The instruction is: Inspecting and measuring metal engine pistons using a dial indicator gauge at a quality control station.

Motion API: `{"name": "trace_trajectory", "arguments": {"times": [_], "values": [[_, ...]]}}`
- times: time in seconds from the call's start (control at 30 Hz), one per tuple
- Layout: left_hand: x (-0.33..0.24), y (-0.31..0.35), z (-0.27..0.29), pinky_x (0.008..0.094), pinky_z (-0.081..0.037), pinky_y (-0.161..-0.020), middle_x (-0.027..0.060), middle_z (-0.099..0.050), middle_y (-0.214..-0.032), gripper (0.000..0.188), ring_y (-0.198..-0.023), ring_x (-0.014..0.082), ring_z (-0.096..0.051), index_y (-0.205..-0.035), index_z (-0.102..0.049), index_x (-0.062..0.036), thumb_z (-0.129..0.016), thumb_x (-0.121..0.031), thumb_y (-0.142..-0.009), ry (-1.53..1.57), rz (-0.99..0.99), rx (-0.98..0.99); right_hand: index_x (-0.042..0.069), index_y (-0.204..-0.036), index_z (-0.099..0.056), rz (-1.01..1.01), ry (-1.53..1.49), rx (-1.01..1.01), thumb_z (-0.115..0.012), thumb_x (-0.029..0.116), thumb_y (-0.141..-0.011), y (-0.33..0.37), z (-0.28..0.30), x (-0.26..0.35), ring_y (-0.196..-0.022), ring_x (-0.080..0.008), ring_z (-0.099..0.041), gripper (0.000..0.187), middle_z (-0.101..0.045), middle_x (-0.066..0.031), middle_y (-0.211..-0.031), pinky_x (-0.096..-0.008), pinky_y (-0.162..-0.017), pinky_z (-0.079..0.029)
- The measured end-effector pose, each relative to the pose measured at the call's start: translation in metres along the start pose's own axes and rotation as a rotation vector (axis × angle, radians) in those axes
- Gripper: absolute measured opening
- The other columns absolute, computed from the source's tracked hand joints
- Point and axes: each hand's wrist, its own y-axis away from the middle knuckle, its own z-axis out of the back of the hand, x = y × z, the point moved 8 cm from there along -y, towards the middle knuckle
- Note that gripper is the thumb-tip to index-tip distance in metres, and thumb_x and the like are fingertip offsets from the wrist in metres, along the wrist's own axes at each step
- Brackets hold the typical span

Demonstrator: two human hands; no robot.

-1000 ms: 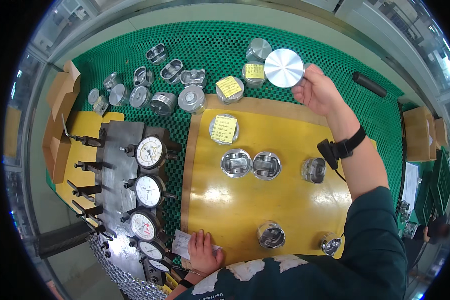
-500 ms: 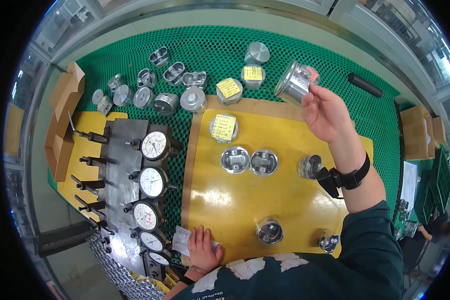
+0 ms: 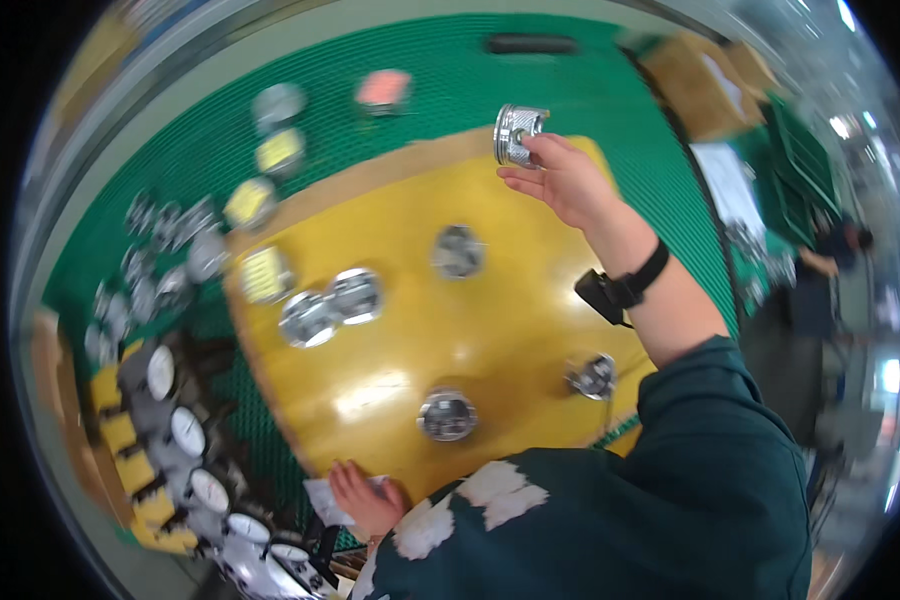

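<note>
Silvery metal piston with ring grooves (image 3: pixel 519 136) sits in the fingers of the right hand (image 3: pixel 562 182), at the far left side of that hand and just beyond the palm. The thumb lies against its side and the other fingers come beneath, so the hand is closed on it in a grip. Its grooved end points left, away from the palm, and in the picture it shows against the far brown border of a glossy yellow rectangular sheet (image 3: pixel 490 330).

A black strap with a small black box (image 3: pixel 622 288) circles the right wrist. The left hand (image 3: pixel 368 502) grips nothing visible; its fingers stretch out over a small white paper (image 3: pixel 327 500) at the near left edge of the yellow sheet.

On the sheet stand a round silver piston (image 3: pixel 458 251) near its middle, two silver pistons side by side (image 3: pixel 356 295) to the left, another shiny piston (image 3: pixel 447 414) closer to the person, and a tilted metal piston (image 3: pixel 596 376) near the right edge. A metal piston topped with a yellow note (image 3: pixel 267 274) is at the left edge.

Beyond, on a green textured mat (image 3: pixel 450 70), are a pink-topped piece (image 3: pixel 385 89), blurred, and a black cylinder (image 3: pixel 530 43). White round dial gauges (image 3: pixel 188 432) line the left.
</note>
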Motion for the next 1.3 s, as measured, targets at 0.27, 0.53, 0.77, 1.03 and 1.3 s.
{"name": "trace_trajectory", "arguments": {"times": [0.27, 0.53, 0.77, 1.03, 1.3], "values": [[-0.024, -0.013, 0.002, 0.0579, -0.033, -0.102, 0.0302, -0.042, -0.135, 0.059, -0.122, 0.0494, -0.041, -0.132, -0.041, 0.0067, -0.038, -0.039, -0.096, -0.042, -0.084, -0.144, -0.001, -0.126, -0.045, 0.045, 0.334, -0.880, -0.055, 0.019, -0.088, 0.143, 0.363, -0.007, -0.091, -0.0221, -0.063, 0.044, -0.060, -0.0116, -0.110, -0.0318, -0.079, -0.053], [-0.007, -0.006, -0.017, 0.0531, -0.039, -0.099, 0.0288, -0.047, -0.131, 0.062, -0.118, 0.0461, -0.047, -0.130, -0.045, 0.0038, -0.032, -0.047, -0.097, -0.138, -0.200, -0.260, 0.002, -0.117, -0.055, 0.068, 0.621, -1.388, -0.056, 0.022, -0.085, 0.251, 0.632, 0.028, -0.078, -0.0219, -0.060, 0.038, -0.062, -0.0112, -0.097, -0.0358, -0.065, -0.053], [-0.013, -0.005, -0.003, 0.0510, -0.044, -0.093, 0.0275, -0.053, -0.125, 0.065, -0.110, 0.0447, -0.054, -0.127, -0.051, 0.0027, -0.030, -0.052, -0.097, -0.215, -0.174, -0.327, 0.002, -0.134, -0.048, -0.174, 1.009, -1.378, -0.050, 0.021, -0.083, 0.205, 0.604, 0.042, -0.120, -0.0392, -0.052, 0.055, -0.055, -0.0273, -0.127, -0.0413, -0.102, -0.040], [-0.003, 0.002, -0.013, 0.0565, -0.027, -0.107, 0.0344, -0.037, -0.137, 0.065, -0.126, 0.0515, -0.035, -0.134, -0.037, 0.0088, -0.051, -0.018, -0.077, -0.042, -0.041, -0.028, 0.011, -0.135, -0.047, 0.602, 1.155, -0.612, -0.061, 0.011, -0.083, 0.059, 0.293, 0.110, -0.107, -0.0284, -0.057, 0.053, -0.057, -0.0171, -0.121, -0.0385, -0.093, -0.046], [-0.004, 0.000, 0.002, 0.0562, -0.031, -0.104, 0.0266, -0.042, -0.135, 0.063, -0.125, 0.0474, -0.038, -0.129, -0.044, 0.0017, -0.059, -0.026, -0.074, 0.056, 0.125, 0.025, 0.007, -0.133, -0.048, 0.758, 1.388, 0.229, -0.062, 0.018, -0.085, -0.064, -0.123, 0.083, -0.118, -0.0328, -0.053, 0.051, -0.053, -0.0184, -0.131, -0.0390, -0.099, -0.043]]}}
